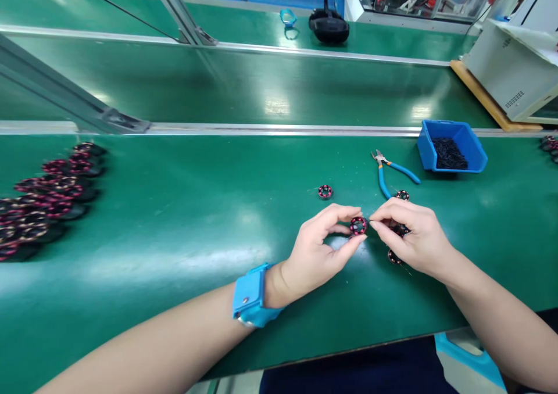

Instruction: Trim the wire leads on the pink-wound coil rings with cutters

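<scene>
The wound ring coil [358,225] is held between the two hands, over the front part of the green bench [196,208], right of centre. Clearance beneath it cannot be judged.

At far left, a slanting group of similar coils [61,190] is noted, blurred by the view. Between this group and the left hand [320,246], a broad stretch of bare bench is observed. The left hand is closed on the ring coil, its sides gripped by thumb and fingers. One loose ring coil [325,192] is placed just beyond that hand.

The fingertips of the right hand [418,231] are brought together at the coil's right edge; whether a wire end or a small fitting is pinched there is too small to tell. Fine work at that edge is judged to be the step in hand. A steady left grip and a small, exact right-hand movement are judged to be called for.

Around the right hand, room is restricted: further ring coils [402,194] are partly covered by it, and blue-handled cutters [403,172] are laid open just beyond. Farther right, a blue bin [475,150] is part-filled with thin black pieces [449,153]. The bench is bounded by a metal rail [279,129] behind and by its near edge [349,353], well clear of the held coil.
</scene>
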A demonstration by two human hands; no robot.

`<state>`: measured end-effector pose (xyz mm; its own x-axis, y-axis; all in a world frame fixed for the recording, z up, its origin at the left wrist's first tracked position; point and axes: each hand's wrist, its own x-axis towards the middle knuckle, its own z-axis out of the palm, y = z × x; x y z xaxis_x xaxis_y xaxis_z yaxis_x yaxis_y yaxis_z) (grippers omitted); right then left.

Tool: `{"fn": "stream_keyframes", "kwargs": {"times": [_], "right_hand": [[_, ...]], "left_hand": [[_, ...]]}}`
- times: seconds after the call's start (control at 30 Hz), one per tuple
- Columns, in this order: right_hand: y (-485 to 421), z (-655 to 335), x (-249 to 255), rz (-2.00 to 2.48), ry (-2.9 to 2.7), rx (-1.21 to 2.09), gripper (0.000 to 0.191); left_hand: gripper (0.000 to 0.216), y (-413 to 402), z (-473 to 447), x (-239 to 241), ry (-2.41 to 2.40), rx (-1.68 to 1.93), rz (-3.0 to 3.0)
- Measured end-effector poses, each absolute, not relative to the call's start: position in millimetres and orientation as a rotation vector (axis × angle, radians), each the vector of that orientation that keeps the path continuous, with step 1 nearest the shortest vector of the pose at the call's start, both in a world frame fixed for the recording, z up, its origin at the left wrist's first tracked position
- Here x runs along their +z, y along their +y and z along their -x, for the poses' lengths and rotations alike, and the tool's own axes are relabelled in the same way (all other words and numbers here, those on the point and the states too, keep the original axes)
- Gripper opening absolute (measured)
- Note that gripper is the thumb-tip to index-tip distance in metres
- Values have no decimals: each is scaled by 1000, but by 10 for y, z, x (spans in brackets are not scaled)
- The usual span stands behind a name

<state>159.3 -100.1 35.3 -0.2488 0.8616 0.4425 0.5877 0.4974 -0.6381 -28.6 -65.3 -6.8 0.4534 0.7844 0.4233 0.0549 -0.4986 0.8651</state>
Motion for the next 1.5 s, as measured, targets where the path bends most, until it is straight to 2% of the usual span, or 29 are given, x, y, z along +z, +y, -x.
{"fn": "stream_keyframes", "kwargs": {"times": [0.3, 0.8, 0.9, 0.97, 1.03, 1.1, 1.2, 1.33, 1.5], "right_hand": [[-1027, -1524, 286, 1194, -1974, 334, 13], [-1098, -1539, 365, 1199, -1986, 591, 27], [-900, -1887, 453, 1387, -1807, 228, 24], [-679, -2240, 487, 1605, -1621, -90, 23], [-434, -2588, 492, 1906, -1610, -254, 23], [-217, -2836, 478, 2250, -1606, -259, 23], [-4, -2964, 448, 2585, -1567, -81, 20], [67, -2906, 417, 2626, -1526, -53, 17], [18, -2885, 416, 2521, -1521, -141, 15]], "left_hand": [[42, -664, 302, 36, 691, 1147, -2149], [42, -614, 341, -8, 772, 1118, -2216], [34, -501, 328, -32, 817, 1094, -2374], [29, -408, 322, -44, 907, 993, -2506], [27, -326, 331, -41, 1035, 891, -2577], [32, -279, 350, -18, 1144, 864, -2596], [41, -320, 349, 28, 1146, 983, -2609], [40, -535, 188, 26, 828, 897, -2557], [39, -639, -93, -1, 931, 598, -2407]]}}
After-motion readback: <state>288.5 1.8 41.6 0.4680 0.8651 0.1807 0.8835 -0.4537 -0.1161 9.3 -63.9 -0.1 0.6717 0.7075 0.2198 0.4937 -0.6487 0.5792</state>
